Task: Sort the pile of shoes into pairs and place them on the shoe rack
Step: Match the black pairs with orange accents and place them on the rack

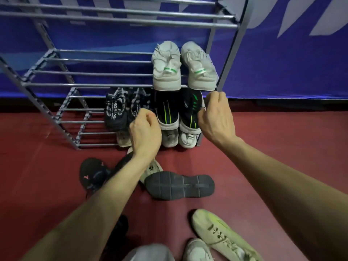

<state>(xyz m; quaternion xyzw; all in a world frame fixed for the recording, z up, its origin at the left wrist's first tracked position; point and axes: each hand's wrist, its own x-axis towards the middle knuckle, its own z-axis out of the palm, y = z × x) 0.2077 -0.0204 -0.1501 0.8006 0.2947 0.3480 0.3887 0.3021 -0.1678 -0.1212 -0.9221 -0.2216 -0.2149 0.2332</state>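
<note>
A grey metal shoe rack [75, 84] stands against a blue wall. A white pair with green stripes [166, 66] rests on its middle shelf at the right. One shelf down sit a black-and-white patterned pair [114, 110] and a black pair with neon green stripes [167, 112]. White shoes [188, 137] are on the bottom shelf. My left hand [145, 130] is curled at the left black-and-green shoe's heel, its palm hidden. My right hand [216, 117] has its fingertips closed on the side of the right black-and-green shoe [192, 110].
On the red floor lie a black shoe with pink marks [92, 178], a beige shoe [152, 168], a dark shoe sole-up [180, 185], a white-and-yellow shoe [222, 234], another white shoe [197, 251] and a dark shoe [118, 228] under my left forearm.
</note>
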